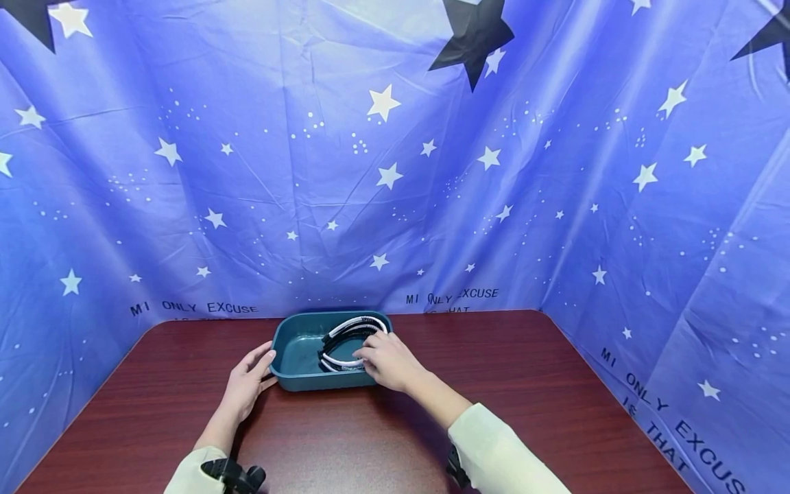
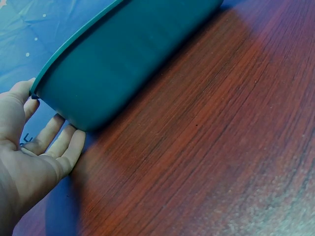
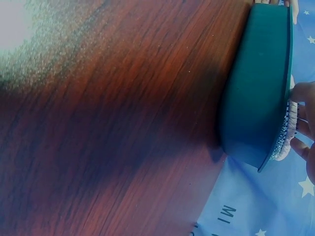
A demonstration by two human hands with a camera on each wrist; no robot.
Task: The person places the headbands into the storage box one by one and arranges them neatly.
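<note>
A teal plastic bin (image 1: 302, 376) stands on the table with several hair headbands (image 1: 336, 333), white and black, bunched in its right half. At the bin's left end is my left hand (image 1: 243, 384), its thumb at the rim and its loosely extended fingers against the lower side wall (image 2: 93, 98). My right hand (image 1: 387, 360) reaches over the front right rim, with fingers bent around the headbands. From the right wrist, a beaded headband (image 3: 283, 132) and a pale one show beside the fingertips above the rim. The hand hides part of the headbands.
The dark red wooden table (image 1: 345, 446) extends around the bin. Behind it and at both sides hangs a blue curtain (image 1: 345, 171) with stars and lettering. The bin's back edge lies close to the curtain.
</note>
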